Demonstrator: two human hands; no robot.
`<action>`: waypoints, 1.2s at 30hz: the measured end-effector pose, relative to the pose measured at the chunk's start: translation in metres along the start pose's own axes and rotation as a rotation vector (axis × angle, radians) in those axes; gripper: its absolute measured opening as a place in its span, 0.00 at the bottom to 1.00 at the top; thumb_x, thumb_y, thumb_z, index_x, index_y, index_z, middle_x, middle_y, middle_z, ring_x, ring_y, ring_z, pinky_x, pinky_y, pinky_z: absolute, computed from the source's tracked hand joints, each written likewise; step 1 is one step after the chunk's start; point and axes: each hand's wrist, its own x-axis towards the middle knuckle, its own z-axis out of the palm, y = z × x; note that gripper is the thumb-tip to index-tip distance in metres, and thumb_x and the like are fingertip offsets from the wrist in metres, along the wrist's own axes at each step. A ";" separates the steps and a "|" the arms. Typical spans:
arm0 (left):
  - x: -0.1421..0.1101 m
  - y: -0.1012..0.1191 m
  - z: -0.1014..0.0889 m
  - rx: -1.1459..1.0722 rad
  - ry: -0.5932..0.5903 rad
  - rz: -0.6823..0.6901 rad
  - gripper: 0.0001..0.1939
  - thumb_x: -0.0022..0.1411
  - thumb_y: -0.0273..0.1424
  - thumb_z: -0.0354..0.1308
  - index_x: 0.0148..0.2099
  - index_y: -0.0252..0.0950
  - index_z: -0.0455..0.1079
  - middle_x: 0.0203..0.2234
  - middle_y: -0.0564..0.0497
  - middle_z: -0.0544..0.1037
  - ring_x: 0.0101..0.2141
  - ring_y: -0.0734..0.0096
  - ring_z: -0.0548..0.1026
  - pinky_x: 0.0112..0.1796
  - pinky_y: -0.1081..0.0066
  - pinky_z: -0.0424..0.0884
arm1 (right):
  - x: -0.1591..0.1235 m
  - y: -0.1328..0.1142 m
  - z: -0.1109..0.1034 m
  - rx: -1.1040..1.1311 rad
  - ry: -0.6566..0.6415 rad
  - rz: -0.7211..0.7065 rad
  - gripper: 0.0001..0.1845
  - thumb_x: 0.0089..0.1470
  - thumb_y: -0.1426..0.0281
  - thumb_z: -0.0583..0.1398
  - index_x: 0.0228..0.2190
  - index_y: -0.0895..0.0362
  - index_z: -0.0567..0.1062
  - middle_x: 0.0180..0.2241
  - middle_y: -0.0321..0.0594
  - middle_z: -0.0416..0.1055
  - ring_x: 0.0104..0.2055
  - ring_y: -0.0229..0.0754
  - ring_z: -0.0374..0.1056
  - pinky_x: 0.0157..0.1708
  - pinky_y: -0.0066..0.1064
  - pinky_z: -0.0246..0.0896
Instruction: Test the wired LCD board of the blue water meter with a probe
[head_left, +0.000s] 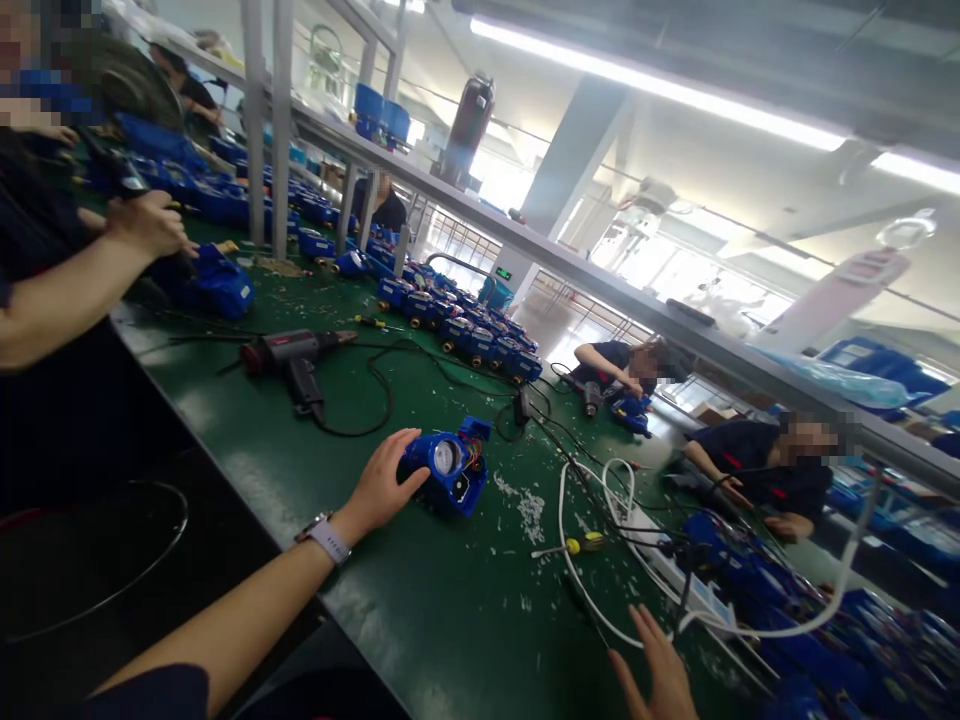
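Observation:
My left hand [384, 486], with a watch on the wrist, grips a blue water meter [450, 467] that rests on the green bench [420, 600]. The meter's round dial faces me and small wires show on its right side. My right hand [660, 672] hovers low at the bottom edge with its fingers spread, holding nothing. It is close to a white cable [592, 600] and a yellow-handled screwdriver [581, 545].
An electric screwdriver [292, 355] with a black cord lies left of the meter. Rows of blue meters [465, 325] line the far side. A co-worker's arm [90, 275] works at the left; other people sit across at the right. White debris litters the bench.

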 end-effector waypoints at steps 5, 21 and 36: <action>0.033 -0.017 0.006 0.012 -0.178 -0.140 0.41 0.62 0.57 0.45 0.64 0.29 0.58 0.58 0.36 0.66 0.57 0.50 0.67 0.56 0.52 0.64 | -0.040 -0.051 0.071 0.104 -0.133 0.173 0.30 0.63 0.55 0.49 0.58 0.60 0.63 0.60 0.54 0.58 0.59 0.59 0.60 0.53 0.51 0.62; 0.005 0.040 0.051 0.016 -0.420 -0.073 0.41 0.57 0.55 0.54 0.63 0.32 0.57 0.59 0.38 0.64 0.58 0.50 0.63 0.58 0.54 0.59 | -0.020 -0.083 0.042 0.532 -0.139 0.555 0.37 0.56 0.51 0.55 0.54 0.67 0.71 0.58 0.52 0.61 0.61 0.60 0.55 0.60 0.58 0.48; -0.013 0.070 0.070 -0.146 -0.751 0.124 0.42 0.56 0.55 0.56 0.64 0.33 0.58 0.58 0.38 0.65 0.56 0.50 0.66 0.55 0.56 0.65 | 0.050 -0.097 0.009 1.049 -0.068 1.043 0.51 0.50 0.34 0.49 0.59 0.61 0.60 0.48 0.54 0.70 0.45 0.50 0.70 0.44 0.40 0.64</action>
